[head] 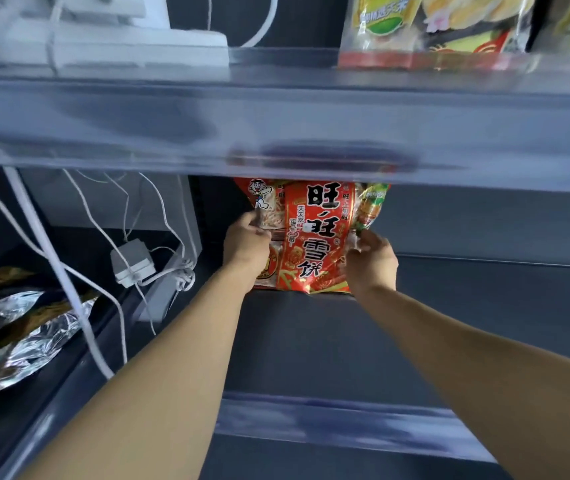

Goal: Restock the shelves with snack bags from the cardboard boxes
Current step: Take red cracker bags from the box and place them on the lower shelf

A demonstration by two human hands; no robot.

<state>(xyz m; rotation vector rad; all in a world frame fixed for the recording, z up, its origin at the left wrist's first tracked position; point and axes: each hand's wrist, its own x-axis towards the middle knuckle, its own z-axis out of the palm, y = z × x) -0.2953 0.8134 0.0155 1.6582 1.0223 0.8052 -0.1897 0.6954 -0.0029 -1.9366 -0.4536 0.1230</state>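
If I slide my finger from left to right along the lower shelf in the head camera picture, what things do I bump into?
Silver foil bags → white cables → grey adapter box → left hand → red snack bag → right hand.

The dark lower shelf (pixel 311 344) carries red snack bags (pixel 314 237) standing upright at its back edge. The upper shelf (pixel 276 112) holds green-and-yellow bags (pixel 425 29) toward its right end and a white device (pixel 110 36) at the left.
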